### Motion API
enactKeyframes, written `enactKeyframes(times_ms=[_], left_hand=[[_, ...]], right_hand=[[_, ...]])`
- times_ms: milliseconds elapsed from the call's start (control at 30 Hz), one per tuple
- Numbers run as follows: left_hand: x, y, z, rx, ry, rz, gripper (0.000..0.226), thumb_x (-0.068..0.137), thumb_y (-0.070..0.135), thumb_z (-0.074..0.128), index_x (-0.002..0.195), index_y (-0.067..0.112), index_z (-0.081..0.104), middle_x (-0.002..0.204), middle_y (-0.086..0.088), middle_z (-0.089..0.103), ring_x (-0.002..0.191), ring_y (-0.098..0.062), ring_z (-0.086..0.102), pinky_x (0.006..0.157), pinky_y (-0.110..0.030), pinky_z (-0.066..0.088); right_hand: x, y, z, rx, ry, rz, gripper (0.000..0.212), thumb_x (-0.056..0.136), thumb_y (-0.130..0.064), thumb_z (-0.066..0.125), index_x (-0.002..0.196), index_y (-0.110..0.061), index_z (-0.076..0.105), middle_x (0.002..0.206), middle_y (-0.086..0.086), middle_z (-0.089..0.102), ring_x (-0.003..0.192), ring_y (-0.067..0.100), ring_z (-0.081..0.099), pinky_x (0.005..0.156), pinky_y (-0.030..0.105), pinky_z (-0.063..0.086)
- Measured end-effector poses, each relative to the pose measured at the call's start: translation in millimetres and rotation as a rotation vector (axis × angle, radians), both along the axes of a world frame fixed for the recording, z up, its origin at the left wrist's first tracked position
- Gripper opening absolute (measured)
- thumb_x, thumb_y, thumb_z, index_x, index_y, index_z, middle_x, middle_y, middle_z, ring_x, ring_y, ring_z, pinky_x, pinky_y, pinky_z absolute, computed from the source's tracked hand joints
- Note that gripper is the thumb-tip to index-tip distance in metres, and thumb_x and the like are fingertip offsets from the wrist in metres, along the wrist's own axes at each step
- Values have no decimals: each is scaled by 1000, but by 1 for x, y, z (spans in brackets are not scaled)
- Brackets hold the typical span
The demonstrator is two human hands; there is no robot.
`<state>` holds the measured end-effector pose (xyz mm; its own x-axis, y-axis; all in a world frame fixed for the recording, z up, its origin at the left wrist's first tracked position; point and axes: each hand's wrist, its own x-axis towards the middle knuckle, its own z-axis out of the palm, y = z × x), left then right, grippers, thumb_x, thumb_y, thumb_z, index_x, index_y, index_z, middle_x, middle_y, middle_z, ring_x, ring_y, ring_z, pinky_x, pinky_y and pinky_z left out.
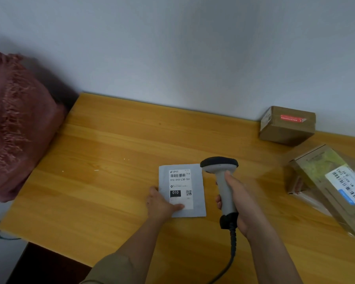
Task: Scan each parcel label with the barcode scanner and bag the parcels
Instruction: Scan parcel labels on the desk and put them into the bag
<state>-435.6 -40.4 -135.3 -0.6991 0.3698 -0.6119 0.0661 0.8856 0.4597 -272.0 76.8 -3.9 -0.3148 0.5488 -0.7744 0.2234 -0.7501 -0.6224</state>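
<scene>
Sleeve (111,269), wooden table (111,160), grey wall (172,48)

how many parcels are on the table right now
3: a flat grey mailer under the left hand, a small brown box by the wall, and a clear-wrapped box at the right edge. More may lie out of frame.
</scene>
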Motion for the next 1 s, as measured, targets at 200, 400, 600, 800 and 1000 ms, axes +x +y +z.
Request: enactKeyframes(times_ms=[200, 400, 600, 800, 1000], left_hand=[[-4, 1, -1, 118, -204, 186, 75, 61, 15, 92, 119, 7, 46, 121, -10, 58, 103, -24, 56, 86, -40, 52], [-1, 0, -3, 97, -147, 147, 72, 66, 20, 90, 122, 4, 48, 123, -11, 57, 108, -26, 56, 88, -39, 51], [5, 0, -1, 103, -87, 122, 73, 69, 20, 88, 125, 0, 45, 126, -15, 54, 117, -30, 52, 92, -42, 48], [3, -2, 2, 90, -118, 114, 69, 74, 17, 84, 128, -1, 45, 128, -15, 54, 119, -30, 52, 94, -40, 47], [1, -17, 6, 144, -229, 190, 45, 86, 5, 69, 127, 1, 51, 125, -16, 58, 113, -31, 57, 95, -47, 50]], right_hand=[[-3, 0, 11, 48, 68, 58, 41, 102, -44, 46, 111, -7, 62, 58, 3, 61, 53, 15, 55, 58, 33, 47], [-6, -1, 21, 30, 95, 94, 41, 101, -42, 49, 107, -4, 63, 61, 5, 62, 51, 15, 54, 53, 30, 47], [-6, -1, 28, 26, 132, 23, 35, 101, -37, 50, 102, -5, 63, 73, 12, 61, 51, 16, 53, 51, 30, 46], [-4, -1, 27, 29, 135, 20, 34, 101, -38, 50, 103, -6, 63, 75, 11, 61, 51, 15, 53, 51, 30, 45], [-8, -4, 13, -1, 70, 38, 33, 96, -41, 61, 102, -8, 64, 68, 5, 63, 51, 13, 55, 54, 30, 47]])
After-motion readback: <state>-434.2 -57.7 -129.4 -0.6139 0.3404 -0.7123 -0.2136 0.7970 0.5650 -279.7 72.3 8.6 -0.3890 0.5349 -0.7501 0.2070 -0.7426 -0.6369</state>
